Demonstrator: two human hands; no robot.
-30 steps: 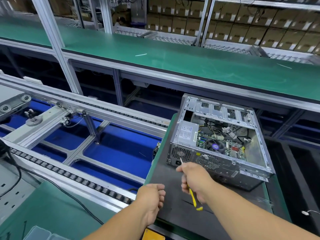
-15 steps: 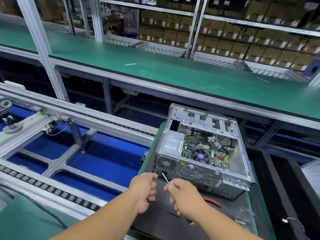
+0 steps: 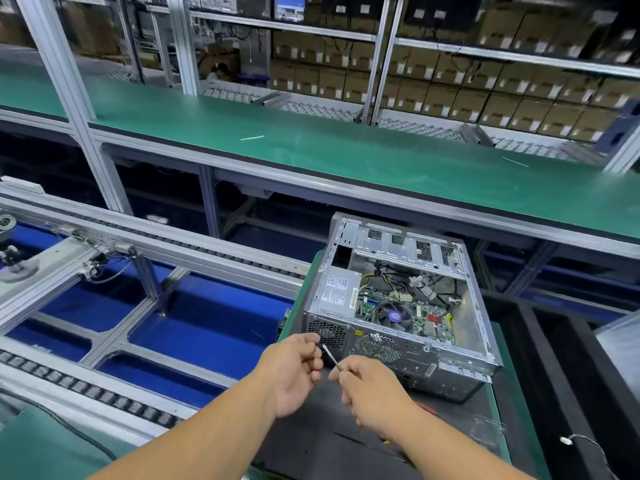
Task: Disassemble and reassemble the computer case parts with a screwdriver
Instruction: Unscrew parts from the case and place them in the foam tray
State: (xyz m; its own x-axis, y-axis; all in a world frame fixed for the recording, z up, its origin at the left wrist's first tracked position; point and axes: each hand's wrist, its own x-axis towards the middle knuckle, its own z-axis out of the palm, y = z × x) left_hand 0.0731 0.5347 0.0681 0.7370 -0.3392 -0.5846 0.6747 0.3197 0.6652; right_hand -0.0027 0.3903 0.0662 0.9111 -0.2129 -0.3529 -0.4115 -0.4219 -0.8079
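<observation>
Fingers of my right hand [image 3: 372, 389] curl around the screwdriver [image 3: 333, 357], its thin steel shaft angled toward my left hand [image 3: 294, 370], which pinches near the tip. Just beyond, the boxy perforated-metal computer case [image 3: 398, 313] lies open on a dark mat [image 3: 311, 431].

Bare dark mat [image 3: 311, 441] lies under both wrists; the open computer case [image 3: 401, 327] blocks ahead

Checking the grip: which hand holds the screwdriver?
The right hand, gripping the screwdriver; the left hand only pinches at its tip.
</observation>
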